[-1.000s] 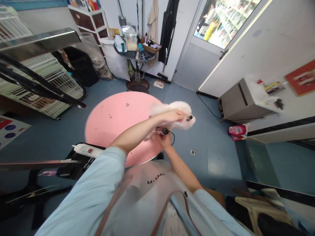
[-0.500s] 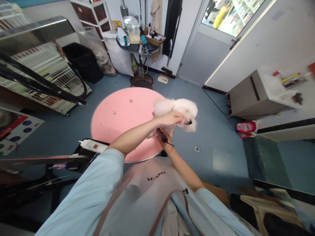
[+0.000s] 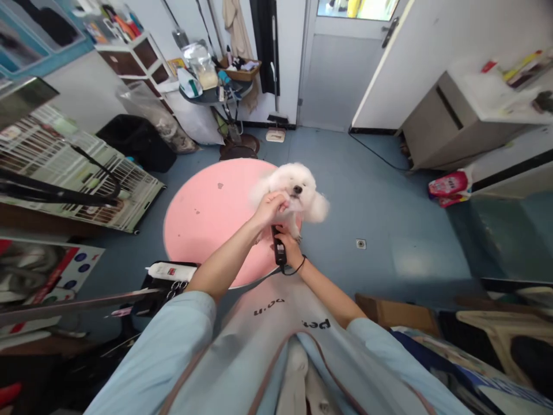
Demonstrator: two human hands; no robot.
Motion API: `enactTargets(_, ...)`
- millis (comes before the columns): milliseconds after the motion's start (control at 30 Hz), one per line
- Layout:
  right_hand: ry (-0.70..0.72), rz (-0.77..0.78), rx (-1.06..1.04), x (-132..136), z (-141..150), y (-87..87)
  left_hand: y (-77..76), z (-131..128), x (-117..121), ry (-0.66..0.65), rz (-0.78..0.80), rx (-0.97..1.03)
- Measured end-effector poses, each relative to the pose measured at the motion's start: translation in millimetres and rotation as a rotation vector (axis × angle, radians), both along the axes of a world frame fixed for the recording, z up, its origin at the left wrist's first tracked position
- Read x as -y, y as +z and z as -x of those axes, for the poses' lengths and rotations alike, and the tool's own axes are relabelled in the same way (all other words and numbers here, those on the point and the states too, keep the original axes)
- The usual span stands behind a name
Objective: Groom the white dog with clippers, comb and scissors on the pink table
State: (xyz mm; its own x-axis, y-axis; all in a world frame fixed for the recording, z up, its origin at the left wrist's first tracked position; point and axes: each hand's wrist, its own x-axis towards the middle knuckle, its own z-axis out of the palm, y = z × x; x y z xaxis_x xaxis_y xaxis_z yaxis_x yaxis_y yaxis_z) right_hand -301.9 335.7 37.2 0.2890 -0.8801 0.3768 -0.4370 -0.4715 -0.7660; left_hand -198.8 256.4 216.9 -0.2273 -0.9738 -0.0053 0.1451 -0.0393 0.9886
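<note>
Clipper at the Dog's Front, Muzzle Held, Work in Progress

The white dog [image 3: 298, 176] is resting at the right-hand edge of the round pink table [image 3: 203, 230], its face turning toward the person and at least 1 front paw showing. The left hand [image 3: 270, 208] is closing its curled fingers on the fur at the muzzle, apparently steadying the head. The right hand [image 3: 291, 246] is wrapping around a dark clipper [image 3: 279, 249], whose upper end is pointing toward the dog's front legs. The 2 hands are working near each other but apart.

How far along is this? The dog is already sitting or standing in place, the head is being held and the clipper is in hand, so the setting-up is looking finished. The fur on the head and ears is appearing full and rounded; whether that is showing finished shaping or uncut coat, I cannot tell. Most of the body is hiding behind the head and left arm, so what is remaining there is staying unclear. Whether the clipper is touching fur or running is not showing either. The work is seeming midway, not complete.
</note>
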Motion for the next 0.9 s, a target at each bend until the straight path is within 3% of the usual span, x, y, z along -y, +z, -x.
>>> enactTargets(267,0.046,-0.045,-0.091,19,3,-29.0,2.4,-6,-15,0.181,0.011,-0.031)
enactTargets(467,0.063,0.037,-0.044,5,12,-25.7,-1.7,-2,-22,0.199,0.023,-0.045)
enactTargets(700,-0.011,-0.313,0.155,22,11,-15.3,0.4,2,-25,0.279,0.02,-0.085)
enactTargets(800,-0.097,-0.354,0.213,8,16,-13.8,-1.3,-10,-27,0.335,0.027,-0.139)
enactTargets(900,-0.263,-0.45,0.387,-15,39,-10.8,-16.6,-38,-35,0.427,-0.037,-0.251)
